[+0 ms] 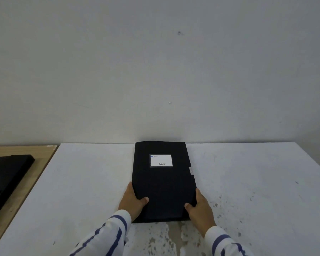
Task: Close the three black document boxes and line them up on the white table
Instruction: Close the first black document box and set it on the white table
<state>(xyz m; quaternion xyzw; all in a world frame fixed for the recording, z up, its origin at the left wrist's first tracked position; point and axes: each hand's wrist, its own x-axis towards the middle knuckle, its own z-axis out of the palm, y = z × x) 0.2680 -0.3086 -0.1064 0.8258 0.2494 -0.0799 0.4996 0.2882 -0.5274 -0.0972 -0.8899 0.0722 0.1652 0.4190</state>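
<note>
A closed black document box [163, 183] lies flat on the white table [81, 191], its far end against the wall, with a white label [161, 160] on its lid and a small clasp [191, 171] on its right edge. My left hand [134, 202] grips the box's near left side, thumb on the lid. My right hand [199, 207] grips the near right side the same way. A second black box [6, 179] lies open on the wooden surface at the far left, partly cut off by the frame. No third box is in view.
A wooden tabletop [26, 183] adjoins the white table on the left. A plain grey-white wall [155, 71] rises right behind both. The white table's surface is scuffed and chipped near its front edge [166, 237].
</note>
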